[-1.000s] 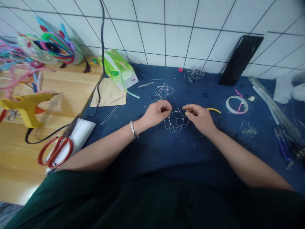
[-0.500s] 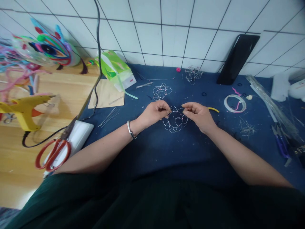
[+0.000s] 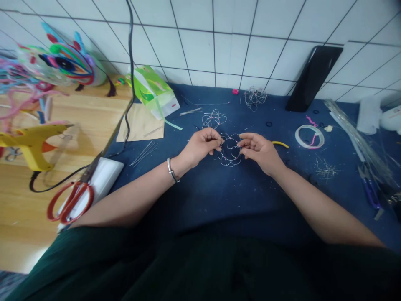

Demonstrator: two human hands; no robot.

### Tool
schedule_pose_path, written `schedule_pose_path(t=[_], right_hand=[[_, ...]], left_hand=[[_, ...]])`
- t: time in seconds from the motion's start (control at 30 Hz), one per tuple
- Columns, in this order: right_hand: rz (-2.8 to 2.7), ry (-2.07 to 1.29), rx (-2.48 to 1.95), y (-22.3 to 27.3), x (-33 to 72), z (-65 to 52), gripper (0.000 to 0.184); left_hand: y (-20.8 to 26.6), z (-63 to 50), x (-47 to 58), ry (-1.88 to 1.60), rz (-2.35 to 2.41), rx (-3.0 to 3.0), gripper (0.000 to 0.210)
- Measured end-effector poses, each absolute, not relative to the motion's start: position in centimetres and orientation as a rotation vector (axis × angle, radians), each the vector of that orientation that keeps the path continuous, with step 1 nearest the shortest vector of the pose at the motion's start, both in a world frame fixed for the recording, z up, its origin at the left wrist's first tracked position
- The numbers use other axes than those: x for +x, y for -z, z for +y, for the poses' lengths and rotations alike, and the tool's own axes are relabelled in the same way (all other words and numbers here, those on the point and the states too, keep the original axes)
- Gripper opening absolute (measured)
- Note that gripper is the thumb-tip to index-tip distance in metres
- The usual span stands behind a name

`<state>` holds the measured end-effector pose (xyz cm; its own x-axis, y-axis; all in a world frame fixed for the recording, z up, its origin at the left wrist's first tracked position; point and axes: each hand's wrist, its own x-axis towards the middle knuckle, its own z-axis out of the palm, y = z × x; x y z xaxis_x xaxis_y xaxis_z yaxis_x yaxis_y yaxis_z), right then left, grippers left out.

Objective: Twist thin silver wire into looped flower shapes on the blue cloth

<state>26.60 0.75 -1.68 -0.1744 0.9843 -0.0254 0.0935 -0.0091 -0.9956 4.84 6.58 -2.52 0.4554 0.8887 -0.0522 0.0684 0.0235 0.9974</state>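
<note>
A ring of thin silver wire loops [image 3: 231, 162], shaped like a flower, is held up between my two hands above the dark blue cloth [image 3: 200, 196]. My left hand [image 3: 203, 146] pinches its left edge between thumb and fingertips. On the opposite side my right hand [image 3: 258, 151] is closed on the right edge, with a smaller wire loop near its fingertips. Just behind, another looped wire piece [image 3: 214, 119] lies on the cloth. Exactly where the fingertips meet the wire is too small to make out.
At the left are orange-handled scissors [image 3: 70, 202], a yellow glue gun [image 3: 34, 144] and a green packet [image 3: 153, 90]. A black phone [image 3: 313, 79] leans on the tiled wall. On the right lie a pale coil [image 3: 309, 137], cut wire bits [image 3: 326, 168] and blue-handled snips [image 3: 369, 188].
The wire flower has turned and risen slightly between my hands. My right fingers have shifted their hold a little, and the left hand has moved slightly left and up.
</note>
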Motion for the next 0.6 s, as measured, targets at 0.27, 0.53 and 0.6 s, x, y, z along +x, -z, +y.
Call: schedule_pose_path(t=[0.27,0.53,0.6], right_hand=[[-1.354,-1.387,-1.238,1.03,26.25,0.76,0.046],[-1.239,-1.342,-1.311,1.35,25.83,0.77,0.025],[-1.228,-1.353,-1.319,1.32,25.77,0.72,0.023]], left_hand=[[2.78,6.43,5.01,-0.819,0.897,1.443,0.007],[2.71,6.23,5.16,-0.840,0.942,1.561,0.005],[2.62,6.18,5.21,-0.868,0.939,1.587,0.005]])
